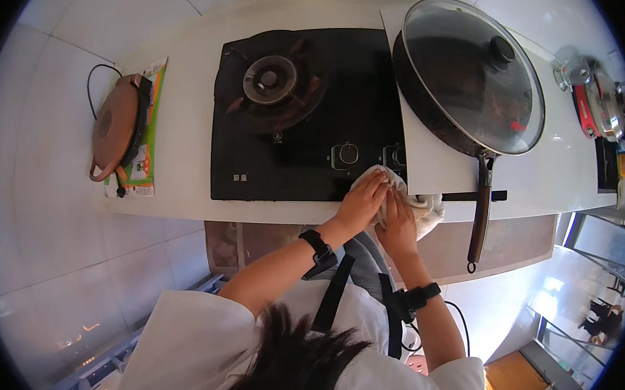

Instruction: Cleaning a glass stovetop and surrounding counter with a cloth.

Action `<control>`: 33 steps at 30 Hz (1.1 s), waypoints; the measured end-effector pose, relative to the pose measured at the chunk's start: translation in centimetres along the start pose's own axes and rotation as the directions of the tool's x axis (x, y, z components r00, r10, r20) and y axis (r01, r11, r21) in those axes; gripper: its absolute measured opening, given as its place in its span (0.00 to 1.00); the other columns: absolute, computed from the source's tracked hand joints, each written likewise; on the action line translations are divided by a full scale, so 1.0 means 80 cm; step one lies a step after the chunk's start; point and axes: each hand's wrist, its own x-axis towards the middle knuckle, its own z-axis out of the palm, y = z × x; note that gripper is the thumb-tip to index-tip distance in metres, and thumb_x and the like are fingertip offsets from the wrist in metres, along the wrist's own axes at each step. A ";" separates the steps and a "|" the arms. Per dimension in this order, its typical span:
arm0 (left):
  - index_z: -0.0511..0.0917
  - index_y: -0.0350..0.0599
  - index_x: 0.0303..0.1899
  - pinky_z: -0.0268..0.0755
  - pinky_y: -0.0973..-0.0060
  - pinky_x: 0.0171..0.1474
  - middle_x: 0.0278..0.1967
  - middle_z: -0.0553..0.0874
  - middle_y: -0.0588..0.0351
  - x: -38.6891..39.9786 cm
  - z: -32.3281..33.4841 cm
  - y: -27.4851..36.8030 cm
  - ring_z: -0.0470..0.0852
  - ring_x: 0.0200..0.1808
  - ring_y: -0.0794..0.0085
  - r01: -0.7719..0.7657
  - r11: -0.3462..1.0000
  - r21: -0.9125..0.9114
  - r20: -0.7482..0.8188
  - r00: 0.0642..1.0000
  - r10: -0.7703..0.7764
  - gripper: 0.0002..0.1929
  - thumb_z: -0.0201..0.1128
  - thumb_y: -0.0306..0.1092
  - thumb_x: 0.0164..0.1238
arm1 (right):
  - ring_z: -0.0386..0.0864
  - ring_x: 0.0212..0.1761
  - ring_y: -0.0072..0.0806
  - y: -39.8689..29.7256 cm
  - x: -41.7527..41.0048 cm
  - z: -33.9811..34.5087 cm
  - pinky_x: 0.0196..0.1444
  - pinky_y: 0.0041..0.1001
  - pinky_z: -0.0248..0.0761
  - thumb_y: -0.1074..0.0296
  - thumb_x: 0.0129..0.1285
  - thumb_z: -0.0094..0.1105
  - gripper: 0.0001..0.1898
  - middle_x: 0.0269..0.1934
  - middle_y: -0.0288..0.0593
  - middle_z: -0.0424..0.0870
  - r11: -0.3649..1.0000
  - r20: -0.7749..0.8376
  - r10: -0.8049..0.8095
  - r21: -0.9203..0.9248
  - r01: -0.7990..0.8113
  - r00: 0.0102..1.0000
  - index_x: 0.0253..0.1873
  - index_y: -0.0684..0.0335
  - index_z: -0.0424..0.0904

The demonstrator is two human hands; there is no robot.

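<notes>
A pale cloth (424, 209) lies bunched at the front edge of a black glass gas cooktop (303, 167), just below its control knobs (348, 154). My left hand (364, 198) presses on the cloth's left part with its fingers together. Beside it, my right hand (399, 223) rests on the cloth too, fingertips near those of the left. Whether the fingers grip the fabric or only lie flat on it is hard to tell. The cooktop's round burner (270, 80) is at the back left, with nothing on it.
A large frying pan with a glass lid (460, 96) stands on a white board (428, 165) at the right, its handle (479, 223) reaching past the counter's front edge. A round brown electric appliance (115, 121) is at the left. Stacked cookware (604, 106) stands far right.
</notes>
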 end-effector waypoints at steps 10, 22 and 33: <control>0.71 0.42 0.48 0.65 0.67 0.59 0.55 0.72 0.46 -0.085 -0.112 -0.066 0.69 0.58 0.55 0.279 0.940 0.197 0.083 0.951 -0.299 0.18 0.52 0.23 0.52 | 0.67 0.56 0.45 -0.100 0.046 0.098 0.57 0.37 0.62 0.76 0.41 0.54 0.27 0.52 0.53 0.71 0.962 0.010 -0.216 0.173 0.211 0.976 0.53 0.68 0.66; 0.72 0.42 0.44 0.65 0.67 0.58 0.53 0.74 0.51 -0.024 -0.068 -0.034 0.70 0.58 0.59 0.079 0.996 0.029 0.126 0.989 -0.082 0.20 0.59 0.21 0.44 | 0.64 0.59 0.45 -0.045 0.018 0.030 0.60 0.37 0.58 0.74 0.39 0.57 0.31 0.57 0.52 0.68 0.990 0.082 -0.029 0.140 0.017 0.996 0.55 0.68 0.65; 0.69 0.40 0.49 0.64 0.63 0.56 0.54 0.70 0.44 -0.030 -0.085 -0.043 0.67 0.57 0.51 0.143 0.989 0.042 0.123 0.982 -0.147 0.31 0.64 0.25 0.31 | 0.64 0.62 0.38 -0.063 0.043 0.039 0.62 0.34 0.58 0.78 0.44 0.53 0.25 0.56 0.43 0.72 0.991 -0.031 0.014 0.131 -0.010 0.999 0.53 0.64 0.68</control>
